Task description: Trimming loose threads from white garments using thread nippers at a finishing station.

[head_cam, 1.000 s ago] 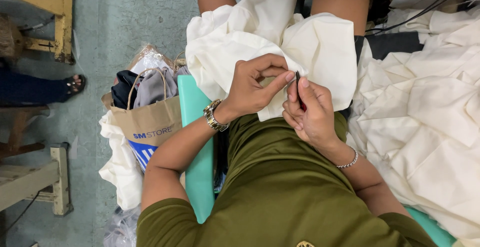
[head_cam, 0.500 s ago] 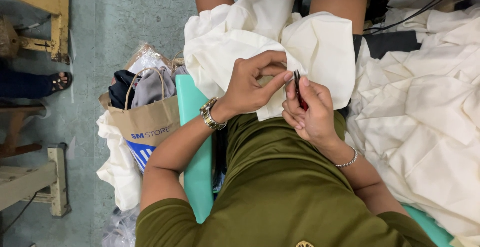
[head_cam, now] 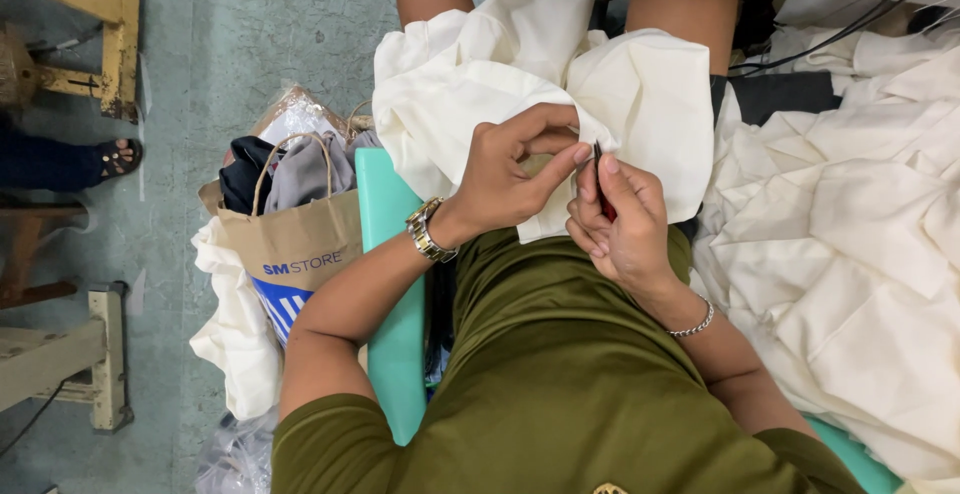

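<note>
Over my lap, head view: my left hand [head_cam: 505,176] pinches the cream cloth [head_cam: 480,84] edge; at three o'clock my right hand [head_cam: 620,219] grips a small dark tool [head_cam: 600,179], tip at the cloth. Trimming looks midway; much cloth piled right.

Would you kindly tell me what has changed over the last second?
Very little. The left hand still pinches the cream cloth, and the right hand still holds the small dark tool against it. At the left edge, another person's sandalled foot has drawn back.
</note>
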